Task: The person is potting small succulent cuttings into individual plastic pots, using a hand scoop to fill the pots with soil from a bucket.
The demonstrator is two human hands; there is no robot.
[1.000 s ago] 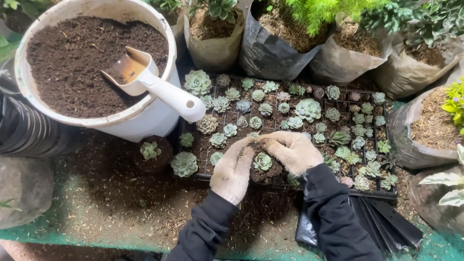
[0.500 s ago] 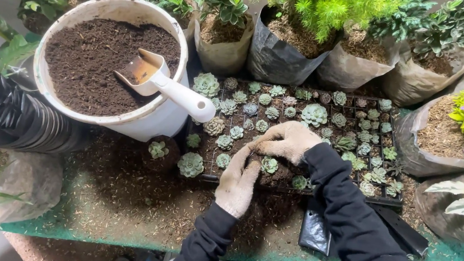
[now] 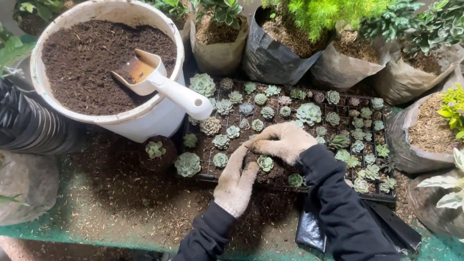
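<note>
Both my hands wear dirty beige gloves and cup a small black pot of soil with a green succulent rosette (image 3: 265, 163) in it. My left hand (image 3: 237, 177) presses its left side and my right hand (image 3: 283, 142) curls over its top and right. The pot rests on the near edge of a black seedling tray (image 3: 384, 193) filled with several small succulents. A white bucket of dark soil (image 3: 147, 122) stands at the left with a white scoop (image 3: 162, 84) lying in it.
A small potted succulent (image 3: 154, 151) and a loose rosette (image 3: 188, 165) lie left of the tray on the soil-strewn green table (image 3: 446, 256). Empty black nursery bags (image 3: 384, 227) lie at right. Bagged plants line the back and right; a black bag stack (image 3: 12, 120) sits at left.
My hands and the pot moved slightly toward the tray's near edge, and my left hand straightened along the pot's side. The view shifted a little.
</note>
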